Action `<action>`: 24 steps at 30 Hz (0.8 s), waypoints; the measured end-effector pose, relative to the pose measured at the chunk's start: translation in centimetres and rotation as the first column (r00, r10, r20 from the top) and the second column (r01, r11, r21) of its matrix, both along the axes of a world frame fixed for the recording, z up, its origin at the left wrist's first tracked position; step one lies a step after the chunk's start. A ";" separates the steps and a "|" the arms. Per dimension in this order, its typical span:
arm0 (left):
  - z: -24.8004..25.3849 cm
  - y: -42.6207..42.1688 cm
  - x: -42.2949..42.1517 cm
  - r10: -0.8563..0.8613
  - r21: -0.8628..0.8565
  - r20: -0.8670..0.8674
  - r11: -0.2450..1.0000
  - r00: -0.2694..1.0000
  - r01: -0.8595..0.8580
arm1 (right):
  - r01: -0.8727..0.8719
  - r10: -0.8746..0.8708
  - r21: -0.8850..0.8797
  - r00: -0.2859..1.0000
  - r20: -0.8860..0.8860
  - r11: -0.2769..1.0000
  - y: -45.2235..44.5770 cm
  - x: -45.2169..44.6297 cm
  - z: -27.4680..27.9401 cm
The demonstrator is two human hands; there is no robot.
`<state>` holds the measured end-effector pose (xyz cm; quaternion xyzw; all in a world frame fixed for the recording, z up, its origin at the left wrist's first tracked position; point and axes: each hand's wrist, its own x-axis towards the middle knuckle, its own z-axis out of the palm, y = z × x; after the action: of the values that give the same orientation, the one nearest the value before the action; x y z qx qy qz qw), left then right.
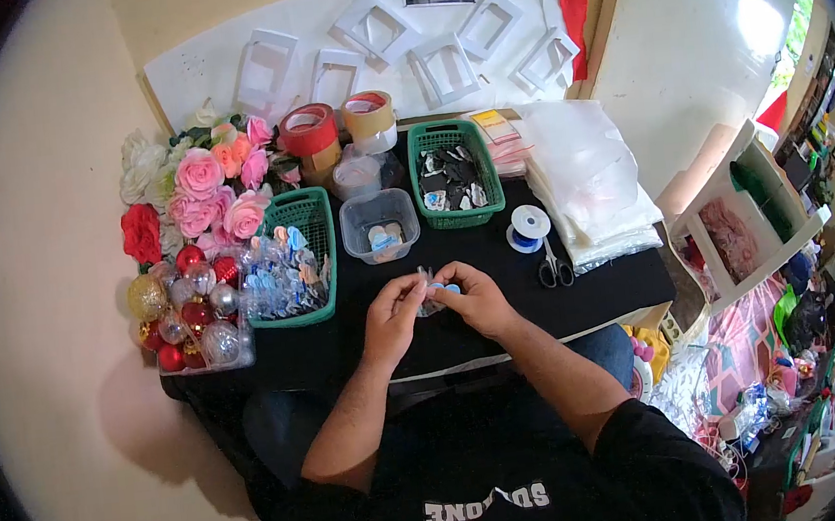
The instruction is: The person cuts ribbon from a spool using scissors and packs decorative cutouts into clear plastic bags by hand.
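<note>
Over the front of the black-covered table, my left hand (397,313) pinches a small clear plastic bag (428,307). My right hand (477,303) meets it from the other side, fingers closed on a small light-blue piece (452,288) at the bag. Its exact shape is partly hidden by the fingers. Just beyond my hands stands a clear plastic tub (380,226) with a few pale blue and beige pieces inside. To the left, a green basket (327,239) holds many bagged blue and beige pieces.
Another green basket (501,180) holds black and white scraps. Right of it are a ribbon spool (531,221), scissors (553,270) and stacked plastic bags (590,174). Tape rolls (310,130), artificial flowers (205,195) and a box of ornaments (196,312) stand left. White frames (375,28) lie behind.
</note>
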<state>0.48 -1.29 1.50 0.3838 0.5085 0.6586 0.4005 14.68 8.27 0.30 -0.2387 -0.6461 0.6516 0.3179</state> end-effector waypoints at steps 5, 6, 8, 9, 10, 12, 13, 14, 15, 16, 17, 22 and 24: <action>-0.8 0.1 -0.7 -0.044 -0.007 0.060 0.999 0.997 0.044 | -0.037 0.026 0.101 0.995 0.100 0.994 -0.7 -0.1 0.6; -0.8 0.1 -0.7 -0.048 0.013 0.062 0.999 0.997 0.047 | -0.056 0.046 0.102 0.994 0.103 0.993 -0.6 -0.2 0.7; -1.0 0.1 -0.8 -0.046 0.029 0.103 0.999 0.994 0.043 | -0.047 0.040 0.062 0.993 0.107 0.997 -0.8 -0.2 0.9; -0.5 0.1 -0.8 -0.051 0.003 0.091 0.999 0.995 0.051 | -0.056 0.048 0.079 0.994 0.098 0.995 -0.6 -0.2 0.6; -0.3 0.0 -0.8 -0.057 -0.024 0.079 0.998 0.995 0.059 | -0.071 0.063 0.079 0.993 0.101 0.994 -0.6 -0.1 0.5; -1.1 0.3 -1.0 -0.052 0.023 0.061 0.998 0.997 0.050 | -0.051 0.040 0.089 0.992 0.122 0.995 -0.7 -0.1 0.4; -0.8 0.2 -1.0 -0.072 0.005 0.036 0.997 0.997 0.071 | -0.050 0.037 0.086 0.988 0.151 0.995 -0.8 -0.1 0.7; -0.4 0.0 -0.9 -0.095 -0.015 0.013 0.995 0.995 0.095 | -0.060 0.046 0.084 0.987 0.155 0.995 -0.8 -0.1 0.5; -0.2 0.0 -0.9 -0.090 -0.022 -0.003 0.996 0.996 0.090 | -0.049 0.036 0.101 0.991 0.127 0.994 -0.7 -0.2 0.4; -0.3 0.0 -1.0 -0.088 -0.024 -0.001 0.996 0.996 0.088 | -0.032 0.021 0.116 0.995 0.098 0.993 -0.7 -0.2 0.3; -0.6 0.1 -0.9 -0.093 0.006 0.055 0.996 0.994 0.093 | -0.029 0.018 0.111 0.995 0.100 0.993 -0.7 -0.1 0.3; -0.9 0.3 -1.0 -0.061 -0.010 0.079 0.998 0.995 0.062 | -0.096 0.090 -0.083 0.993 -0.079 0.992 -0.8 0.1 1.2; -1.1 0.3 -0.9 -0.081 -0.002 0.009 0.997 0.997 0.081 | -0.095 0.088 -0.072 0.991 -0.097 0.993 -0.7 0.1 1.1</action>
<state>-0.45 -1.02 0.43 0.4005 0.4916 0.6430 0.4295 14.78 7.56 1.38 -0.1899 -0.6152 0.7004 0.3081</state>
